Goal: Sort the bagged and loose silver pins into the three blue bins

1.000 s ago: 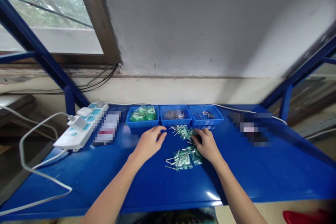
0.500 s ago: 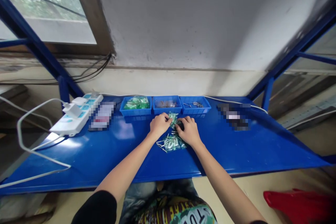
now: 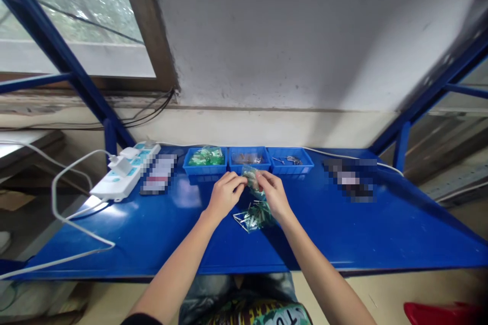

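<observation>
A small clear greenish plastic bag (image 3: 251,179) is held up between my two hands, above the blue table. My left hand (image 3: 226,192) pinches the bag's left edge with thumb and fingers. The bag's right side is gripped by my right hand (image 3: 273,192), its thumb lying over the plastic. Just below them on the table lie more green-tinted bags (image 3: 259,216) together with several thin metal pieces (image 3: 240,219). What is inside the held bag is too small to tell.
Three blue bins stand behind my hands: one with green bags (image 3: 206,157), one with brownish small parts (image 3: 248,157), one with metal pieces (image 3: 292,160). A white power strip (image 3: 124,175) with cables and a blurred item (image 3: 159,174) are left; another blurred item (image 3: 351,179) is right.
The held bag has been lifted and now hangs more openly between my hands, which are closer together. The whole view has shifted slightly, with things sitting lower and further right.
</observation>
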Demonstrator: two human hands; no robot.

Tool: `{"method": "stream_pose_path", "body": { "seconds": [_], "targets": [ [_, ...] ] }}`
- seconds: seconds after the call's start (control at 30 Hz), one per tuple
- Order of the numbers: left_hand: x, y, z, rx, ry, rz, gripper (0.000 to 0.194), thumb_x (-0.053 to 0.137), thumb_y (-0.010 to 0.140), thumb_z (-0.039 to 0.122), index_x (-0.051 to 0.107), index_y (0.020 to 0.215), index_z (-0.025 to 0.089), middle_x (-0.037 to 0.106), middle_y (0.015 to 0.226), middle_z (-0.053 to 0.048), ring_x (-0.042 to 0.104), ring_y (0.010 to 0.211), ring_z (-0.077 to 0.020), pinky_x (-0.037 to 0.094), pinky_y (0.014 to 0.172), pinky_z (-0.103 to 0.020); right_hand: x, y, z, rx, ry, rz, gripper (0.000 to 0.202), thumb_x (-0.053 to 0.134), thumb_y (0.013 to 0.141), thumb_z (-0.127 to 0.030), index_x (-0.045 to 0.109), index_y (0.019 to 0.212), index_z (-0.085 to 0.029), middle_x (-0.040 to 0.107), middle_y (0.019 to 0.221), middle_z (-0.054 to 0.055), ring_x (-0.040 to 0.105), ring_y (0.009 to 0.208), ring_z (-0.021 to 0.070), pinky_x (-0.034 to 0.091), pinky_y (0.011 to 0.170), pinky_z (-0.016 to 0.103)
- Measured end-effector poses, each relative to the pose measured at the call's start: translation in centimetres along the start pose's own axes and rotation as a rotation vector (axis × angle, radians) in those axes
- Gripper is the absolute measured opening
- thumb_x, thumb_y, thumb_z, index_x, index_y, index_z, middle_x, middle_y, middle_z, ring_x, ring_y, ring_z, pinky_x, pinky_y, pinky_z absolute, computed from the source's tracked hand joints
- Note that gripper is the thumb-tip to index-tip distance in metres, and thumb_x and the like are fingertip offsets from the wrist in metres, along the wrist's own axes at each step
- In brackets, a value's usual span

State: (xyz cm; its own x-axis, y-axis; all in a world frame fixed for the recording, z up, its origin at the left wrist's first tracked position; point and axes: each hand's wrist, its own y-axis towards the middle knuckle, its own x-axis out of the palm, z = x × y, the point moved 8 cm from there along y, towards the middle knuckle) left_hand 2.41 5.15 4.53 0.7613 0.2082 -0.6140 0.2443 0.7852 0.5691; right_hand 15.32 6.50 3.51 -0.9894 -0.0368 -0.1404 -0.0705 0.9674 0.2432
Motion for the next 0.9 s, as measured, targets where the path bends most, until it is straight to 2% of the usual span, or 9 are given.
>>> {"method": "stream_pose_path", "body": {
  "seconds": [0.13, 0.23, 0.33, 0.43, 0.5, 0.57, 0.73, 0.8, 0.9],
  "targets": [
    [-0.5, 0.3, -2.3, -0.189, -0.229, 0.048, 0.017, 0.052, 0.085, 0.029, 0.065, 0.089, 0.019, 0.063, 0.083, -0.004, 0.058, 0.082, -0.0175, 0.045, 0.075, -0.028, 0.4, 1.3, -1.1, -0.179, -0.232, 0.054, 0.022, 0.052, 0.083, -0.031, 0.063, 0.094, -0.017, 0.066, 0.078, 0.003, 0.057, 0.066, 0.0150, 0.046, 0.060, 0.026],
    [0.0, -0.3, -4.6, -0.403, -0.607, 0.130, 0.031, 0.049, 0.087, 0.042, 0.065, 0.091, 0.016, 0.066, 0.087, -0.006, 0.061, 0.083, -0.0189, 0.048, 0.068, -0.026, 1.6, 1.1, -2.3, -0.518, -0.409, 0.013, 0.023, 0.048, 0.083, -0.016, 0.064, 0.099, -0.020, 0.066, 0.099, 0.006, 0.057, 0.094, 0.0191, 0.047, 0.083, 0.034],
    [-0.3, -0.4, -6.0, -0.508, -0.670, 0.212, 0.034, 0.052, 0.085, 0.045, 0.066, 0.090, 0.014, 0.066, 0.081, -0.005, 0.061, 0.073, -0.0172, 0.048, 0.059, -0.024, 3.1, 0.0, -2.2, -0.710, -0.518, -0.075, 0.032, 0.044, 0.082, -0.008, 0.066, 0.099, -0.024, 0.057, 0.121, 0.007, 0.046, 0.117, 0.0228, 0.041, 0.096, 0.043],
    [-3.3, 0.9, -6.6, -0.429, -0.387, 0.319, 0.028, 0.055, 0.083, 0.038, 0.067, 0.095, 0.016, 0.069, 0.086, -0.005, 0.062, 0.073, -0.0174, 0.049, 0.062, -0.026, 2.6, 0.0, -1.6, -0.629, -0.574, -0.041, 0.027, 0.047, 0.083, -0.013, 0.067, 0.098, -0.024, 0.050, 0.126, 0.010, 0.045, 0.117, 0.0257, 0.044, 0.092, 0.044],
    [-6.1, 2.2, -6.4, -0.288, -0.100, 0.419, 0.023, 0.055, 0.085, 0.032, 0.067, 0.099, 0.019, 0.069, 0.097, -0.005, 0.063, 0.088, -0.0194, 0.049, 0.076, -0.029, 1.1, 0.5, -1.3, -0.516, -0.569, 0.031, 0.022, 0.049, 0.085, -0.020, 0.067, 0.097, -0.022, 0.055, 0.114, 0.011, 0.050, 0.108, 0.0245, 0.045, 0.089, 0.041],
    [-7.2, 3.6, -6.0, -0.141, 0.153, 0.373, 0.022, 0.051, 0.087, 0.026, 0.068, 0.100, 0.022, 0.068, 0.102, -0.004, 0.060, 0.097, -0.0199, 0.045, 0.088, -0.032, -0.7, 1.2, -1.0, -0.413, -0.565, 0.082, 0.021, 0.049, 0.086, -0.024, 0.067, 0.095, -0.021, 0.060, 0.099, 0.009, 0.053, 0.097, 0.0224, 0.045, 0.086, 0.038],
    [-4.5, 3.7, -8.1, -0.164, 0.582, -0.033, 0.024, 0.048, 0.087, 0.023, 0.069, 0.097, 0.026, 0.066, 0.110, -0.003, 0.054, 0.105, -0.0260, 0.039, 0.087, -0.042, -3.2, 3.1, 1.4, -0.218, -0.699, 0.043, 0.023, 0.046, 0.088, -0.028, 0.066, 0.095, -0.019, 0.064, 0.089, 0.006, 0.054, 0.090, 0.0218, 0.042, 0.085, 0.035],
    [-3.8, 2.9, -8.3, -0.206, 0.619, -0.095, 0.025, 0.046, 0.090, 0.033, 0.069, 0.098, 0.027, 0.065, 0.112, -0.003, 0.053, 0.106, -0.0275, 0.037, 0.087, -0.045, -3.0, 3.4, 2.7, -0.160, -0.771, -0.028, 0.024, 0.045, 0.088, -0.029, 0.066, 0.096, -0.019, 0.064, 0.092, 0.007, 0.054, 0.093, 0.0224, 0.040, 0.087, 0.036],
    [-3.6, 2.1, -7.5, -0.222, 0.591, -0.065, 0.029, 0.045, 0.090, 0.043, 0.068, 0.097, 0.026, 0.064, 0.110, -0.004, 0.052, 0.106, -0.0274, 0.034, 0.087, -0.045, -2.7, 3.2, 4.0, -0.106, -0.846, -0.113, 0.026, 0.049, 0.087, -0.031, 0.065, 0.102, -0.018, 0.063, 0.097, 0.009, 0.053, 0.096, 0.0243, 0.038, 0.088, 0.037]
  ]
}}
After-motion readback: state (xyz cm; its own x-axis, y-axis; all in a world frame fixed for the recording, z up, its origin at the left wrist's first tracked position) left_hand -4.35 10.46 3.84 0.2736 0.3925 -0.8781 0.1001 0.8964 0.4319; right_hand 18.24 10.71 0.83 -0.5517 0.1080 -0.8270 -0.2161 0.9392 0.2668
